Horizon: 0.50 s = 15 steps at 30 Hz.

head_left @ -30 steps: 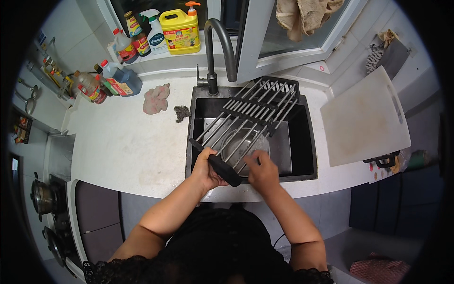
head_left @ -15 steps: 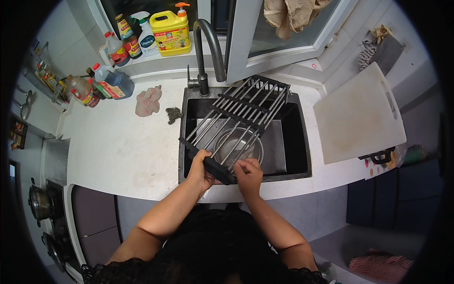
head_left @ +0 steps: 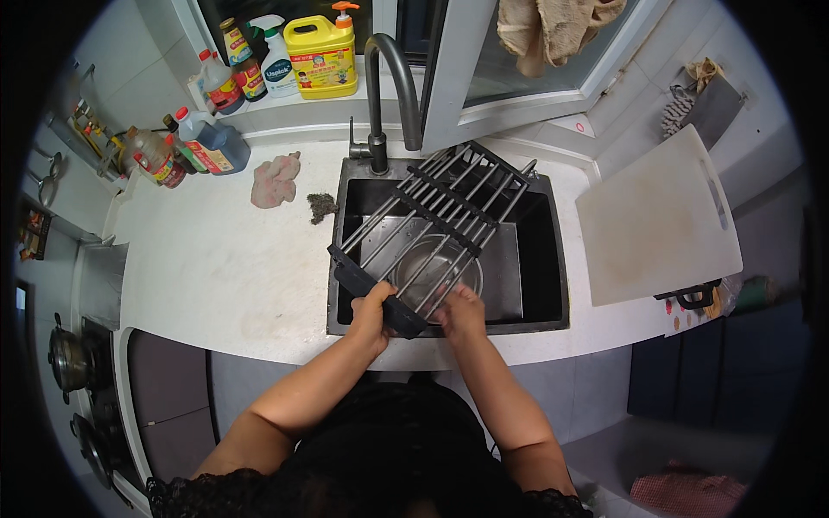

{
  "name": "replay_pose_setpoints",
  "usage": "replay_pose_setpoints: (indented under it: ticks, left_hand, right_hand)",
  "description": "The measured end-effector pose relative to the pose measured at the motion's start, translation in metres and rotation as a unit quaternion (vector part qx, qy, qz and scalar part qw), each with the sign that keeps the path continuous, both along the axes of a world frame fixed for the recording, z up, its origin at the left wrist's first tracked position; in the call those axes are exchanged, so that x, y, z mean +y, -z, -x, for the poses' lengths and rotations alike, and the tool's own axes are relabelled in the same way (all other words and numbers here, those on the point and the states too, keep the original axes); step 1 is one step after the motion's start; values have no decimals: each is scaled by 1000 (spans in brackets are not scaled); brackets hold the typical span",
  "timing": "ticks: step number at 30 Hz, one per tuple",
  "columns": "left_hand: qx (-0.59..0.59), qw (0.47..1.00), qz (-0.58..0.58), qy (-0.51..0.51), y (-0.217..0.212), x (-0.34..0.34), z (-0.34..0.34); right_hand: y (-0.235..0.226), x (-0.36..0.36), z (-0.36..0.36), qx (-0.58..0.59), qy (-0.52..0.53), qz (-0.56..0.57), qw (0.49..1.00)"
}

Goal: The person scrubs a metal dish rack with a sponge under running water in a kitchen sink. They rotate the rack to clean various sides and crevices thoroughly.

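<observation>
Hands at the front rim of the dark rectangular sink [head_left: 553, 259], both on the black-framed metal roll-up drying rack [head_left: 440, 229]. Left hand [head_left: 373, 312] curled shut around the rack's near black end bar, thumb over the top, fingers tucked under. Right hand [head_left: 463, 312] partly closed, fingertips hooked onto the steel rods just beside the left; how firm the grip is, cannot tell. Rack lying askew over the sink's left half, near end at the front edge, far end up beside the tall dark curved tap [head_left: 389, 86]. Round steel bowl [head_left: 436, 272] down in the basin, glimpsed through the rods.

Over on the white stone surface [head_left: 216, 268], left of the sink: crumpled pink cloth [head_left: 275, 180], and a small dark scouring pad [head_left: 322, 205] right by the sink's corner. Further left, brown and dark bottles with red caps [head_left: 186, 147] bunched near the wall. Up on the window sill, big yellow detergent jug with a pump [head_left: 322, 56] beside a white spray bottle [head_left: 276, 60]. Right of the sink, large white cutting board [head_left: 656, 216], tilted, well apart from the hands. Beige towel [head_left: 553, 26] hanging at the window above. Far left, steel pot [head_left: 67, 358] on the stove.
</observation>
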<state>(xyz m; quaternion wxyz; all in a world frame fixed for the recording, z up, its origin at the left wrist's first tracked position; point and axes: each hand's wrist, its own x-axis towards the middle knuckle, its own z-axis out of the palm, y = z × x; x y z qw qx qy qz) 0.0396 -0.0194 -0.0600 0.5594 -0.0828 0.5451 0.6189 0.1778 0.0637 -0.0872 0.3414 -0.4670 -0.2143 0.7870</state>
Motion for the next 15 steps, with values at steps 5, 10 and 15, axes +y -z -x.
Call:
replay_pose_setpoints:
  ticks: [5, 10, 15]
  left_hand:
    - [46, 998, -1, -48, -7, 2, 6]
    - [180, 980, -42, -69, -5, -1, 18]
    - [292, 954, -63, -30, -3, -12, 19]
  right_hand:
    - [18, 18, -14, -101, 75, 5, 992]
    - [6, -4, -42, -213, 143, -127, 958]
    - [-47, 23, -2, -345, 97, -502, 787]
